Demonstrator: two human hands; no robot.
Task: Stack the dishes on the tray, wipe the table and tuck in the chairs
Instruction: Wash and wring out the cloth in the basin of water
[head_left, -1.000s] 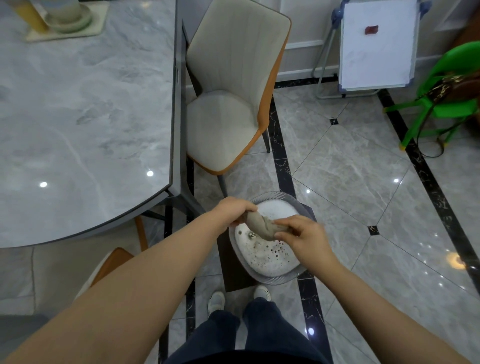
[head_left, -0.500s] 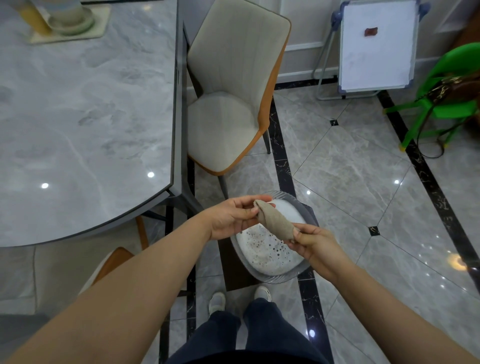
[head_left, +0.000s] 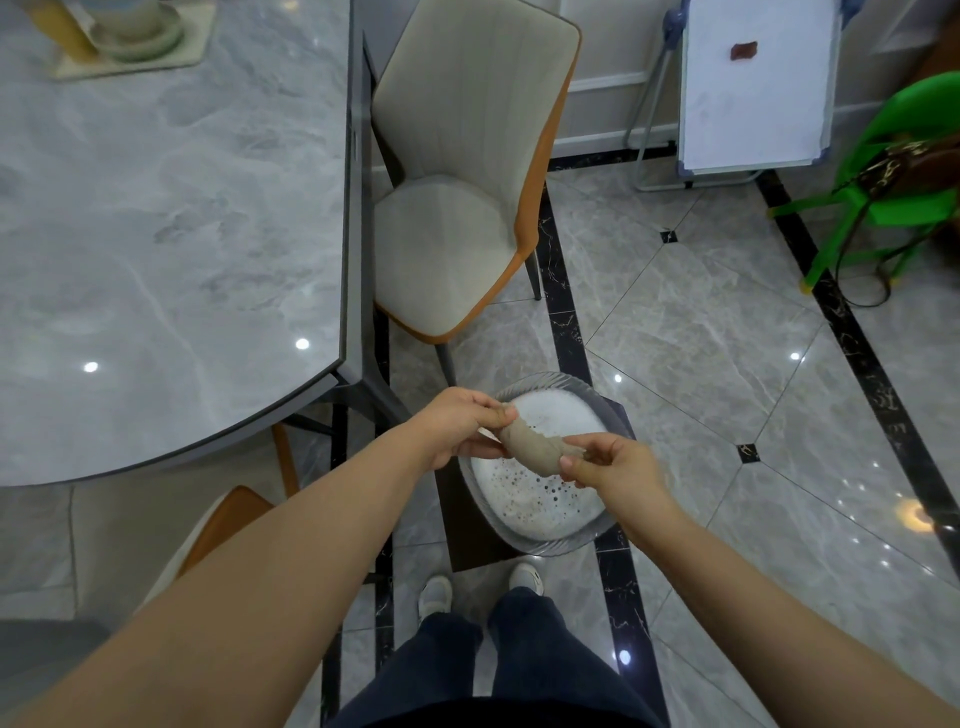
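Observation:
A beige cloth (head_left: 530, 447), twisted into a roll, is stretched between both hands. My left hand (head_left: 460, 434) grips its left end and my right hand (head_left: 608, 465) pinches its right end. They hold it above a glass basin (head_left: 524, 535) of foamy, speckled water that stands on a dark stool by my feet. The grey marble table (head_left: 166, 234) fills the left. On its far corner a tray (head_left: 135, 57) carries stacked dishes (head_left: 137, 26). A beige and orange chair (head_left: 467, 208) stands pulled out from the table's right edge. Another orange chair (head_left: 218, 535) pokes out under the near edge.
A white board on a folding stand (head_left: 753, 88) leans at the far wall. A green plastic chair (head_left: 893, 171) with a bag on it stands at the right. My feet (head_left: 478, 587) are on the glossy tiled floor just behind the basin.
The hands pulled apart, opening the cloth out, then came back closer and twisted it into a tight roll over the basin.

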